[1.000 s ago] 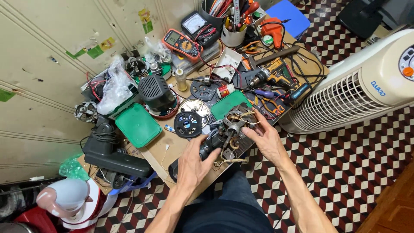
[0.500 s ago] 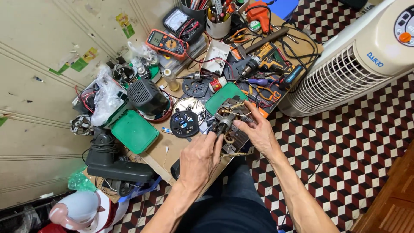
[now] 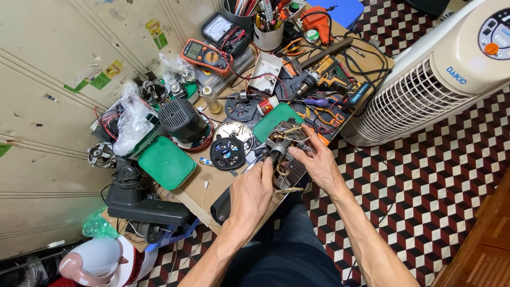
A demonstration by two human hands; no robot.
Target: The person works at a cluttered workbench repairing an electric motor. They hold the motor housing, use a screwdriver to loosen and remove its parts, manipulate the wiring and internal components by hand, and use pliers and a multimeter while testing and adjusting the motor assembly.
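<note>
- Black plastic stand [image 3: 141,204], far left near edge of the table: smooth, angular, a cord coiled at its neck.
- Green lid [image 3: 166,162], rounded square, matt plastic, flat on the wooden table [image 3: 199,186].
- Black motor housing [image 3: 183,121] beyond the lid: ribbed, boxy, vented on its sides.
- Round black fan grille [image 3: 227,153], slotted, lying flat just left of the hands, with a shiny metal disc [image 3: 236,131] behind it.
- Left hand [image 3: 249,194]: forearm reaching up from the near edge, palm down, fingers together and curled, fingertips pressing on the near left side of the motor assembly.
- Motor assembly [image 3: 281,151], at the near right corner of the table between both hands: grey metal body with copper-coloured windings and loose wires, irregular in shape.
- Right hand [image 3: 319,159]: forearm coming in from the near right, fingers curved round the assembly's right side, thumb and forefinger gripping its far part.
- Second green lid [image 3: 276,118], just beyond the assembly.
- White tower fan [image 3: 441,79], far right on the chequered floor: smooth casing, fine slatted grille.
</note>
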